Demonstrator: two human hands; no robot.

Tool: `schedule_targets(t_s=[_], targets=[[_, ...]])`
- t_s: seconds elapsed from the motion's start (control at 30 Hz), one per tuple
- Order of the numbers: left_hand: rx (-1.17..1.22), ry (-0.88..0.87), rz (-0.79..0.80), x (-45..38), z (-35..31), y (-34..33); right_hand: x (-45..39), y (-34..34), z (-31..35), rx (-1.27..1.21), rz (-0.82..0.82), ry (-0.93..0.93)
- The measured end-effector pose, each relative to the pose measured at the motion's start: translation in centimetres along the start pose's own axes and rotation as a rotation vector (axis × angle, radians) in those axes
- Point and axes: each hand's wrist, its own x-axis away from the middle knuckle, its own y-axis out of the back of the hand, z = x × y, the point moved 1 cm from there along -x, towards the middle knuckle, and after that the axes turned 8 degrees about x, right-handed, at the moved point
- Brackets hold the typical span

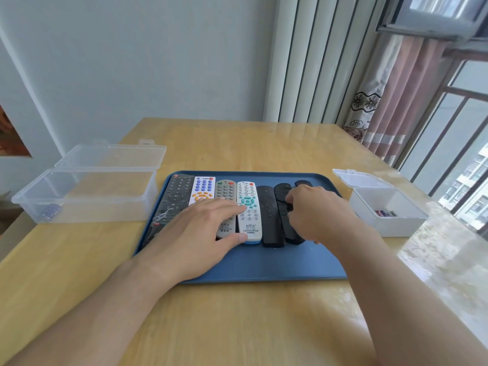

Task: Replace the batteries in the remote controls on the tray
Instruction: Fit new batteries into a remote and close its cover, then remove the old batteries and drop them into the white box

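Two bare forearms in view, both uncovered from the bottom frame edge up to the wrists, no sleeve cuff showing. Left hand (196, 235): no ring, watch, band or glove; short, unpainted thumbnail shows. Right hand (320, 213): also bare, nothing worn at the wrist or on the fingers that show; its fingertips are mostly hidden, so nails there can't be checked. No markings, tape or bandage on either arm. Upper arms, shoulders and clothing lie outside the frame.
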Motion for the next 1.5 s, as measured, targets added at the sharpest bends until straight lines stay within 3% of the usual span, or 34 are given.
schedule_targets(t_s=[0.57,0.7,0.77,1.0,1.1,1.17,1.23,1.3,1.4,1.5], targets=[[0.007,-0.003,0.012,-0.1,-0.1,-0.5,0.4,0.1,-0.2,0.101,-0.042,0.029],[0.009,0.0,0.022,-0.1,-0.1,-0.6,0.0,1.2,-1.6,-0.012,-0.188,-0.076],[0.021,-0.002,0.014,0.0,-0.2,-0.6,-0.4,1.5,-3.2,-0.025,-0.182,-0.153],[0.056,-0.079,-0.113,0.0,-0.3,-0.4,-1.6,-0.5,-4.0,-0.082,0.119,-0.225],[0.076,-0.107,-0.218,-0.1,0.0,-0.4,-1.9,-1.0,-4.1,-0.125,0.082,-0.268],[0.119,-0.111,-0.299,-0.2,0.0,-0.3,-1.8,-0.5,-4.3,-0.164,-0.045,-0.294],[0.196,-0.091,-0.387,-0.3,-0.3,0.1,-1.4,0.8,-3.9,-0.308,-0.228,-0.238],[0.375,0.016,-0.429,-0.3,-0.8,0.6,-0.7,2.4,-2.8,-0.723,-0.268,-0.094],[0.809,0.21,-0.379,-0.6,-1.6,1.2,1.4,3.6,0.3,-1.389,0.057,0.24],[1.02,0.229,-0.415,-0.8,-1.4,1.7,2.8,3.6,3.2,-1.516,0.171,0.336]])
